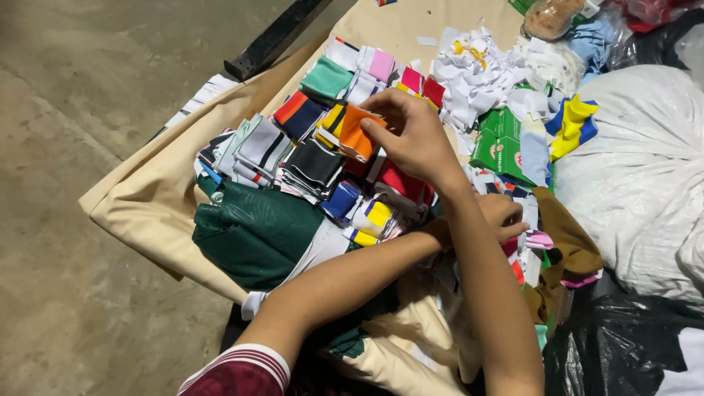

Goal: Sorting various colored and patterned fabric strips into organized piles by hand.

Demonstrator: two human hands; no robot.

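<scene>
My right hand (414,139) reaches up and left over a spread of small folded cloth pieces in many colours. It pinches an orange cloth piece (354,132) between thumb and fingers, above a stack of black and white striped pieces (315,167). My left arm, in a maroon sleeve with white stripes, crosses under my right forearm. My left hand (504,216) rests, fingers curled, on mixed cloth pieces at the right; whether it grips one is partly hidden. A dark green folded garment (253,231) lies near my left forearm.
Everything lies on a beige cloth sheet (143,198) over a concrete floor. A heap of white paper scraps (473,73), green boxes (502,143), a yellow and blue cloth (572,125), a big white sack (645,176) and a black bag (616,345) crowd the right.
</scene>
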